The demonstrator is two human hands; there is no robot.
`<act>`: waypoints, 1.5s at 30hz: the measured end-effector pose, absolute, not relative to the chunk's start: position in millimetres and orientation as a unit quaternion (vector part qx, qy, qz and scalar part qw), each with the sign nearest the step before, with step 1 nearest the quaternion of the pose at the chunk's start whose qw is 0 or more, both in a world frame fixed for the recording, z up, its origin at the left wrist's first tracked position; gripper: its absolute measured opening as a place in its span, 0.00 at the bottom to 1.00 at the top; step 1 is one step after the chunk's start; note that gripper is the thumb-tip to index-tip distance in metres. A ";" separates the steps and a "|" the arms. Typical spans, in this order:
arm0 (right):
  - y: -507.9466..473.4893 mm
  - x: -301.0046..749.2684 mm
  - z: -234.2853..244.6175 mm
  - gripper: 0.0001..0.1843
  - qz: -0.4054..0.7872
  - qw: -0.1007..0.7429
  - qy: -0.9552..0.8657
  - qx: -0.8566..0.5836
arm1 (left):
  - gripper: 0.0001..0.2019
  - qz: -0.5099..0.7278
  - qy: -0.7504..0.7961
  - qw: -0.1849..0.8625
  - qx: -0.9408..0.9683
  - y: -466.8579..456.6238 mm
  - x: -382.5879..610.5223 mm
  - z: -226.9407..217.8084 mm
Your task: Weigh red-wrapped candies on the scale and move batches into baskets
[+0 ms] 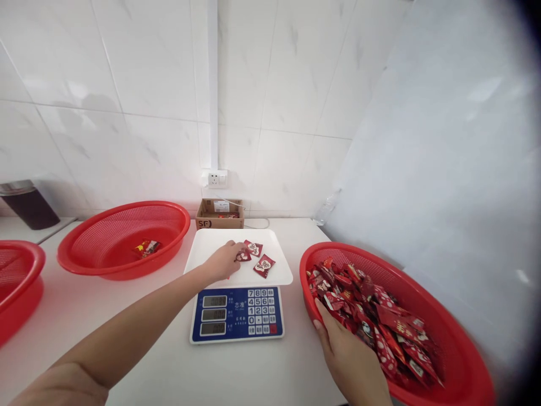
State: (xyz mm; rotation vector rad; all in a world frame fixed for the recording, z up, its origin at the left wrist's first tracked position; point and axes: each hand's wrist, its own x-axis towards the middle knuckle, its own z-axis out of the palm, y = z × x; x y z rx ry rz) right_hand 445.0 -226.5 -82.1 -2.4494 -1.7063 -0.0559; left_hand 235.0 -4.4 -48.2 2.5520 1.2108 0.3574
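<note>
My left hand (pixel 227 261) reaches over the white pan (pixel 207 248) of a digital scale, its fingers closed on a small red packet (pixel 243 255). Right beside those fingertips, two more red packets with white patches, a farther packet (pixel 253 248) and a nearer packet (pixel 264 265), lie flat on the pan. The scale's blue panel (pixel 237 316) carries three displays and a keypad; the digits are too faint to read surely. My right hand (pixel 349 355) grips the near left rim of a red plastic basket (pixel 460 361), which is filled with red snack packets (pixel 380 316).
Another red basket (pixel 122 220) on the left holds a few small packets (pixel 146 248). Part of a third basket (pixel 21 254) shows at the left edge. A cardboard box (pixel 220 211) stands behind the scale, below a wall socket (pixel 217 179). A dark canister (pixel 31 206) is far left.
</note>
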 end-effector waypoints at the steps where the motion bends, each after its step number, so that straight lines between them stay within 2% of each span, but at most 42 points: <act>1: -226.1 445.1 -82.3 0.28 -0.017 0.079 -0.569 -0.818 | 0.25 0.136 0.430 0.138 0.882 -2.4 229.0 -44.8; 9: -224.7 446.3 -85.3 0.28 -0.006 0.086 -0.577 -0.812 | 0.22 0.180 0.597 0.028 0.781 35.0 122.9 -5.7; 15: -226.2 446.8 -86.8 0.27 -0.036 0.091 -0.573 -0.814 | 0.21 0.144 0.650 0.003 0.746 51.4 73.3 -12.5; 18: -226.2 445.7 -84.8 0.27 -0.030 0.083 -0.572 -0.815 | 0.25 0.135 0.586 0.010 0.799 43.8 106.4 -22.7; 24: -225.3 443.1 -80.5 0.28 0.006 0.057 -0.557 -0.829 | 0.36 0.074 0.393 0.091 0.912 8.4 230.8 -46.0; 29: -224.0 441.6 -79.4 0.28 0.021 0.061 -0.556 -0.829 | 0.42 0.046 0.370 0.103 0.922 -2.0 293.0 -58.8; 38: -224.6 443.6 -82.9 0.28 0.013 0.053 -0.559 -0.827 | 0.20 0.085 0.377 0.082 0.919 -1.5 291.5 -57.7; 45: -226.9 446.1 -84.7 0.29 0.003 0.047 -0.558 -0.828 | 0.13 0.161 0.386 0.121 0.900 4.1 269.2 -53.5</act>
